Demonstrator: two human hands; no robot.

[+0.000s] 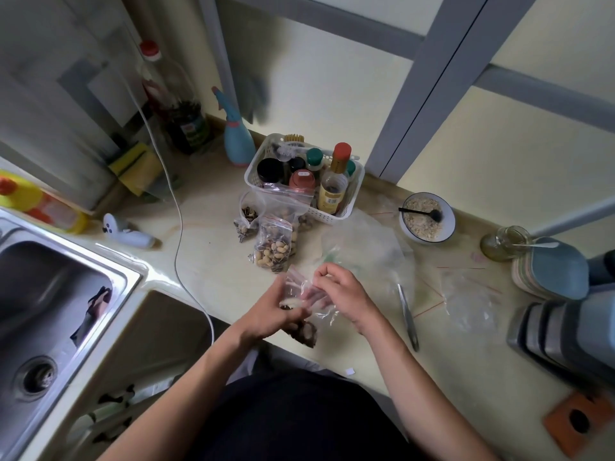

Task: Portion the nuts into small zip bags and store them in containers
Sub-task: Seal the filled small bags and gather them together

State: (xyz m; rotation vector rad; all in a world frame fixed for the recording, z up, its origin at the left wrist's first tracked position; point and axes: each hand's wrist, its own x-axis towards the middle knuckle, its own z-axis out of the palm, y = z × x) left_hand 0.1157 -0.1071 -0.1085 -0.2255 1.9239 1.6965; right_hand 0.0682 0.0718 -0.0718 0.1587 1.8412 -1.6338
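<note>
Near the counter's front edge, both my hands hold one small clear zip bag (pixel 307 296) with dark nuts at its bottom. My left hand (pixel 276 316) grips its lower left part. My right hand (pixel 336 291) pinches the bag's top edge. Behind them stands a filled zip bag of peanuts and seeds (pixel 274 246). Two more filled bags (pixel 246 221) lean against a white basket (pixel 346 212). A large clear plastic bag (pixel 366 251) lies to the right. Empty zip bags (pixel 469 294) lie further right.
The basket holds several bottles and jars. A bowl of grains with a black spoon (pixel 427 221) sits at the right, near a glass jar (pixel 504 242) and stacked plates (pixel 549 267). A metal utensil (pixel 407 316) lies by my right wrist. The sink (pixel 50 294) is at the left; a white cable (pixel 179 254) crosses the counter.
</note>
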